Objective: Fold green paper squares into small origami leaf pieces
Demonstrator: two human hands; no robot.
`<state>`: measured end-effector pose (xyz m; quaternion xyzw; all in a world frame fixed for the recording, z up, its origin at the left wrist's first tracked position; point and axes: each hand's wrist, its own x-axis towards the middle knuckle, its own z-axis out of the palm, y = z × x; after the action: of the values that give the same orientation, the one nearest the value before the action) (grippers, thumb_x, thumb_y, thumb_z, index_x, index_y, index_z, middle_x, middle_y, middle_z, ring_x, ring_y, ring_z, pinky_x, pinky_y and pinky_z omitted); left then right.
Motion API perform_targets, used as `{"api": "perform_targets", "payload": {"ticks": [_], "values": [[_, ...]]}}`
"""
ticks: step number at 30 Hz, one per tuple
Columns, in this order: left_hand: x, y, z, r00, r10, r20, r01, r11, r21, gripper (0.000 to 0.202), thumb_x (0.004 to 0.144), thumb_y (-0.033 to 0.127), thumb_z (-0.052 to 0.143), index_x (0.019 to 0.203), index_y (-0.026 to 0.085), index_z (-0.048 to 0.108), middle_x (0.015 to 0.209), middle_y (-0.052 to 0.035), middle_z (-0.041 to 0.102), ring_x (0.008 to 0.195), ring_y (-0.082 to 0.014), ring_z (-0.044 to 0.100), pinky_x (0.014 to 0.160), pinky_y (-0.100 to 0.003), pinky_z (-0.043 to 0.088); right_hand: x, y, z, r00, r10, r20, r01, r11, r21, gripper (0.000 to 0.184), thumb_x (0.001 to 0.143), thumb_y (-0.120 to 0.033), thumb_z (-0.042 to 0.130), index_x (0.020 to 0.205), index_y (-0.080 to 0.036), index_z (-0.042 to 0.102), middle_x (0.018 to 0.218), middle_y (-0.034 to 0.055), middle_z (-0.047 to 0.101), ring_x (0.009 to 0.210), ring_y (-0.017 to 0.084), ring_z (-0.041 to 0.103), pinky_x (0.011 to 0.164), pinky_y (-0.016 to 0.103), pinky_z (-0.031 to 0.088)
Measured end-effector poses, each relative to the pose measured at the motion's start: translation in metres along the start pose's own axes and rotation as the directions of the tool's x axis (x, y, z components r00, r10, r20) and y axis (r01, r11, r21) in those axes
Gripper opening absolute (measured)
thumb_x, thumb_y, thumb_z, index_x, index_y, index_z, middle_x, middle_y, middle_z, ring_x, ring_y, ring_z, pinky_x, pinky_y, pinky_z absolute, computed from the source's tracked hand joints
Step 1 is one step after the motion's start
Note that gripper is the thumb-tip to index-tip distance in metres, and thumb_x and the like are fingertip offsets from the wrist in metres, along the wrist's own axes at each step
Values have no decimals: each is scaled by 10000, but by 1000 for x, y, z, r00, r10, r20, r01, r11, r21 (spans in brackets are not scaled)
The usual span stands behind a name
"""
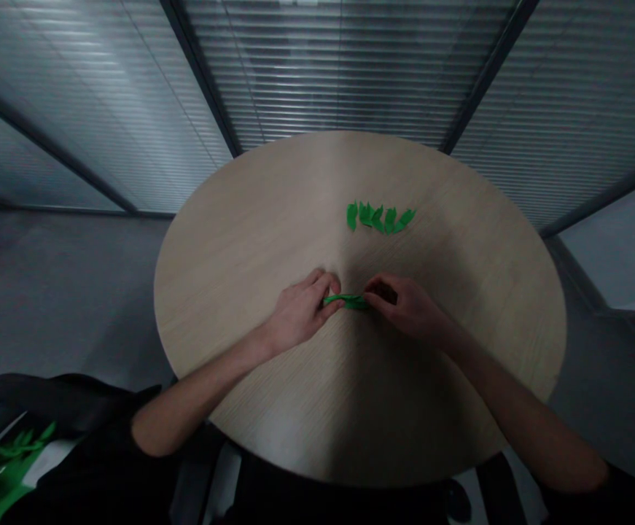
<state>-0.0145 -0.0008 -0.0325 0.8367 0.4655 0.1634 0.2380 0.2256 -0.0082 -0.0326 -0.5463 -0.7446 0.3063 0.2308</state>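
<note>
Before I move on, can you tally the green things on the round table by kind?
Leaf-like green pieces in the row: 5, as far as I can tell; some touch or overlap
Green strip between the left hand and right hand: 1, its ends partly hidden by fingers
Total: 6

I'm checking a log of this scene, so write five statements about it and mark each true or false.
1. A green strip stretches between the left hand and the right hand. True.
2. The tabletop is square. False: the table has a rounded edge.
3. Green pieces lie on the table, beyond the hands. True.
4. The green pieces form one tall stack. False: they lie in a row.
5. Blinds hang beyond the table. True.
</note>
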Motion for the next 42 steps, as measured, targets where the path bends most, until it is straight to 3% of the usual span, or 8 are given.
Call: {"api": "perform_targets", "payload": {"ticks": [4,8,12,15,23,28,38,42], "values": [[-3,0,1,999,37,-10,-36,998,52,145,1039,367,554,1058,228,590,1002,-31,588,762,-171,588,671,-295,455,-4,-1,7,988,-155,-7,154,984,-88,192,958,-260,680,1131,-200,737,1113,102,700,992,237,664,943,385,494],[-5,-1,3,998,44,-34,-43,999,25,181,1043,371,547,1123,218,599,1050,-46,588,758,-161,591,689,-305,472,-7,-7,15,977,-211,-40,206,973,-104,163,916,-159,671,1063,-194,732,1106,103,685,1047,247,646,976,398,492],[-3,-3,3,986,10,-166,-32,991,-127,227,1045,362,538,1186,187,574,1045,-60,598,735,-147,568,681,-303,470,-7,-9,17,994,-57,-96,68,991,115,68,918,-242,672,957,-196,704,910,52,702,817,198,647,797,347,515],[-1,0,1,974,-63,-218,-4,956,-295,199,1056,357,517,1119,182,589,906,-32,613,695,-139,546,645,-283,453,-6,-10,14,990,103,-96,-62,931,360,178,896,-379,698,933,-206,689,797,19,679,681,170,595,644,310,484],[-1,17,8,997,-44,-64,-4,795,-606,256,1009,418,597,916,180,613,668,23,580,582,-112,490,539,-239,379,-6,-19,13,985,171,21,-143,740,657,309,787,-469,787,904,-228,631,833,15,666,726,173,611,656,308,503],[4,18,12,999,-27,-39,-5,756,-654,251,1012,404,573,900,180,587,661,7,630,575,-118,555,557,-246,433,-7,-20,16,987,161,5,-126,753,645,316,792,-472,797,901,-231,625,852,24,687,750,181,631,677,317,516],[27,21,-6,993,66,98,17,745,-667,185,987,308,597,854,183,566,660,8,639,606,-129,624,562,-235,470,-7,-16,10,986,155,-60,-68,702,708,256,853,-449,744,947,-216,698,903,44,728,815,195,700,742,347,593],[31,19,5,1000,13,19,3,717,-697,223,987,383,632,923,175,588,663,11,651,590,-127,632,551,-229,482,-4,-8,13,971,203,-126,-55,702,710,275,820,-454,798,896,-203,716,819,32,732,740,181,700,691,324,596]]}}
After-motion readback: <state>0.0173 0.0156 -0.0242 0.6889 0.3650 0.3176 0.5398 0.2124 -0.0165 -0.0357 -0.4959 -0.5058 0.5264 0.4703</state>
